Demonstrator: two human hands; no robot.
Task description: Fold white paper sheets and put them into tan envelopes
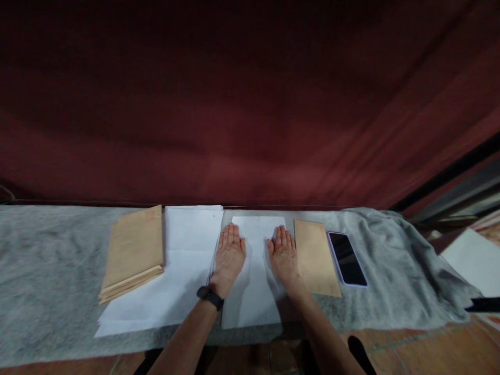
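Note:
A white sheet of paper (255,276) lies in front of me on the grey cloth, its long side running away from me. My left hand (230,252) rests flat on its left edge, fingers stretched forward; a dark watch sits on that wrist. On the right edge of the same sheet, my right hand (283,255) lies palm down with its fingers extended. Just right of it is a brown envelope (315,258). Left of my left hand, a stack of larger white paper (187,265) is spread, partly under a pile of brown envelopes (136,239).
A phone (347,259) with a light purple edge lies right of the single envelope. Grey cloth (50,281) covers the long surface, rumpled at its right end. A dark red curtain (250,114) hangs behind. A white board-like item (471,260) is at far right.

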